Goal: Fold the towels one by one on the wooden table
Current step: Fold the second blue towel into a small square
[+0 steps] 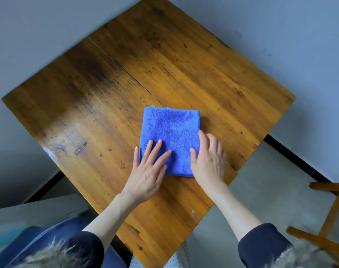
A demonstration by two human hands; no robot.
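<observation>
A blue towel (170, 140) lies on the wooden table (184, 64), toward the near right part of the top, already folded down into a compact, thick-edged rectangle with its corners fairly square. A small pale tag or corner peeks out at its far edge, too small to make out.

The person's left hand (148, 171) lies flat on the towel's near left corner, fingers straight and spread, pressing the cloth. The right hand (208, 161) is on the near right edge, fingers straight and slightly blurred, thumb on the cloth, the other fingers running along the side. Neither hand closes a grip on anything; both are spread flat and simply press or smooth.

From how it lies, I would say this towel's folding is done or very nearly so, and the hands are only flattening it. No other towel shows on the table, folded or unfolded, so how many are finished and how many remain cannot be told from here. If more wait, they are out of sight.

Off to the right stands part of a wooden chair (327, 219), on the grey floor (271, 180).
</observation>
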